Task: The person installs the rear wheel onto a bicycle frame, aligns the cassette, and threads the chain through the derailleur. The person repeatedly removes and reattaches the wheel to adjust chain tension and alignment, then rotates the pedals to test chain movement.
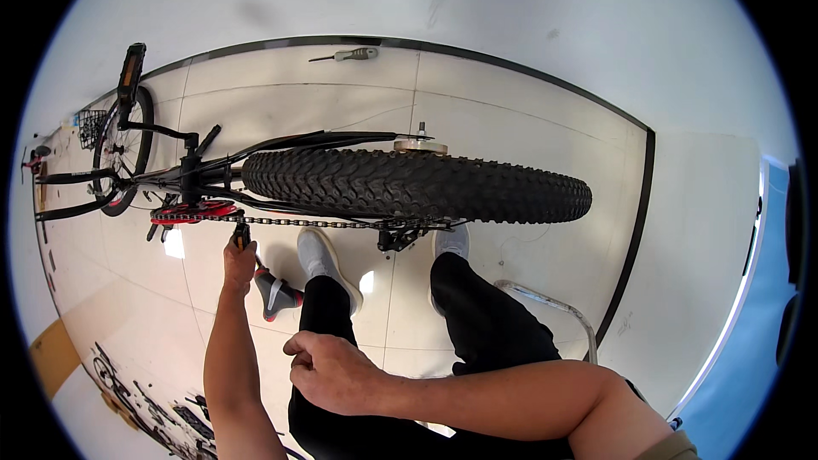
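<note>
A bicycle stands before me, its wide knobby rear tyre running left to right. My left hand is closed around a black pedal beside the red chainring. From there the chain runs right to the black derailleur near the wheel axle. My right hand hovers over or rests on my left leg, fingers curled in, with nothing visible in it. The other pedal points away on the far crank. A silver round hub part sits on the wheel's far side.
A grey-handled screwdriver lies by the far wall. The black, grey and red saddle is left of my left shoe. A bent metal tube curves beside my right leg. Loose dark parts are scattered at lower left; another wheel stands far left.
</note>
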`<action>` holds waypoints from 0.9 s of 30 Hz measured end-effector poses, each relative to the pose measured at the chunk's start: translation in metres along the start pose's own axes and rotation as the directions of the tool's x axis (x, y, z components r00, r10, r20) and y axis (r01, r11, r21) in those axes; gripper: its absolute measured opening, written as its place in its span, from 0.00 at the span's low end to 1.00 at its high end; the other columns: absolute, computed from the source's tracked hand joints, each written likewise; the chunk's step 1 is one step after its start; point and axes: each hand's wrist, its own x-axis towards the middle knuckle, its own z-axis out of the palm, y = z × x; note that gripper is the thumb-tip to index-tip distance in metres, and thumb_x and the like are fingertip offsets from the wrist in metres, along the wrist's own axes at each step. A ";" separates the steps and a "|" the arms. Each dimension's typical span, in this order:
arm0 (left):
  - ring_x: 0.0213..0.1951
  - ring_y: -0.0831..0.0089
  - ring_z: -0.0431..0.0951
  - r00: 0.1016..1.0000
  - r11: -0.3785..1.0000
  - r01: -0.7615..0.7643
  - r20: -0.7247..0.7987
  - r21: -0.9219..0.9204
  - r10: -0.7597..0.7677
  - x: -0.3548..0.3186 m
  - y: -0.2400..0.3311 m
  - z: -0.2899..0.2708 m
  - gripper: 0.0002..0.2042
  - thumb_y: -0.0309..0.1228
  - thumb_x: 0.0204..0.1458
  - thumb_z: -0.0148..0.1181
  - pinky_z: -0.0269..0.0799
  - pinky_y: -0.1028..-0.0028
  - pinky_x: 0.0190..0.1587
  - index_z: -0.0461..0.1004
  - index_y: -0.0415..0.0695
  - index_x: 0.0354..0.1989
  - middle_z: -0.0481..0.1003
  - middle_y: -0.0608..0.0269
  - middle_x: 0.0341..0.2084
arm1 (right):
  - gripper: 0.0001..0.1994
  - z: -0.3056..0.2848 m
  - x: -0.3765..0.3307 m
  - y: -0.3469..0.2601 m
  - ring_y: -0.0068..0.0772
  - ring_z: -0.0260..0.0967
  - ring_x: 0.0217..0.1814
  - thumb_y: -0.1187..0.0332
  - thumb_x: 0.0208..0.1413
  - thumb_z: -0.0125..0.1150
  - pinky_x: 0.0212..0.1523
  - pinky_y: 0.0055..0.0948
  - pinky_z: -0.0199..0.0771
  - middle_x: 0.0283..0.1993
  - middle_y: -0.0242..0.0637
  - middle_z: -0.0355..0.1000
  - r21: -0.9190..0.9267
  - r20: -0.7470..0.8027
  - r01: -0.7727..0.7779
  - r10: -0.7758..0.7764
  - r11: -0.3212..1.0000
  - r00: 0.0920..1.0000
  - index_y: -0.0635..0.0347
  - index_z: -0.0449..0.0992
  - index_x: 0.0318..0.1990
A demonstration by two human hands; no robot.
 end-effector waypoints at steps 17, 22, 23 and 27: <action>0.25 0.75 0.66 0.995 0.994 -0.099 -0.034 -0.039 0.097 0.014 -0.025 0.003 0.10 0.24 0.54 0.60 0.64 0.65 0.27 0.74 0.38 0.45 0.68 0.67 0.24 | 0.24 -0.236 -0.090 -0.069 0.43 0.74 0.28 0.58 0.47 0.81 0.31 0.34 0.75 0.31 0.41 0.75 -0.912 -0.049 0.275 -0.745 0.306 0.665 0.60 0.76 0.46; 0.23 0.76 0.67 0.999 0.997 -0.035 -0.030 -0.066 0.033 0.001 -0.010 0.010 0.04 0.23 0.54 0.60 0.64 0.67 0.25 0.71 0.43 0.33 0.68 0.70 0.23 | 0.22 -0.238 -0.090 -0.063 0.44 0.74 0.28 0.58 0.47 0.81 0.31 0.35 0.75 0.30 0.40 0.75 -0.924 -0.081 0.238 -0.761 0.299 0.643 0.59 0.77 0.43; 0.23 0.76 0.68 1.000 0.997 -0.020 -0.013 -0.073 0.019 -0.002 -0.006 0.010 0.04 0.22 0.55 0.59 0.65 0.69 0.25 0.70 0.44 0.31 0.68 0.71 0.23 | 0.22 -0.237 -0.091 -0.064 0.45 0.74 0.28 0.57 0.48 0.81 0.31 0.36 0.75 0.30 0.40 0.75 -0.928 -0.082 0.227 -0.756 0.295 0.650 0.59 0.77 0.43; 0.25 0.74 0.72 0.995 0.989 0.100 0.041 -0.110 -0.096 -0.025 0.017 0.023 0.02 0.23 0.55 0.60 0.73 0.70 0.29 0.74 0.43 0.35 0.72 0.69 0.26 | 0.22 -0.239 -0.088 -0.065 0.45 0.76 0.29 0.55 0.49 0.80 0.30 0.38 0.75 0.31 0.40 0.76 -0.948 -0.059 0.204 -0.767 0.243 0.639 0.57 0.77 0.43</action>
